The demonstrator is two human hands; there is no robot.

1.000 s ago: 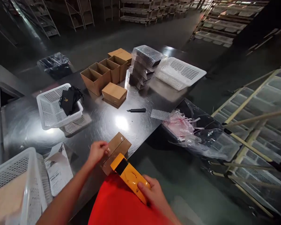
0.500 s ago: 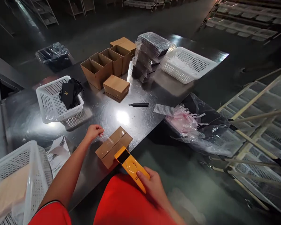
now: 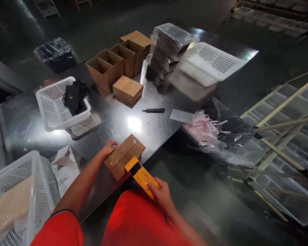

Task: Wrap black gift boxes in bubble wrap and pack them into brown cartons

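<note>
A closed brown cardboard box [image 3: 123,153] lies near the table's front edge, with a seam running along its top. My left hand [image 3: 110,147] is against the box's far left side, fingers curled and partly hidden. In my right hand [image 3: 160,191] is a yellow-orange handheld tape dispenser [image 3: 145,179], thumb on its upper face. The dispenser's head touches or nearly touches the near right side of the box. A black utility knife [image 3: 154,110] lies beyond the box, its blade end pointing left.
A smaller carton [image 3: 128,88], several open boxes [image 3: 104,73] and bubble-wrapped packs [image 3: 166,51] stand farther back. White baskets hold black pouches [image 3: 73,97] at left and clear plastic [image 3: 205,66] at right. A basket [image 3: 36,191] and paper [image 3: 65,169] are near left. Plastic bags [image 3: 207,128] hang right.
My left hand has moved right and down to the side of the box. The tape dispenser has tilted and shifted slightly left at the box's near side.
</note>
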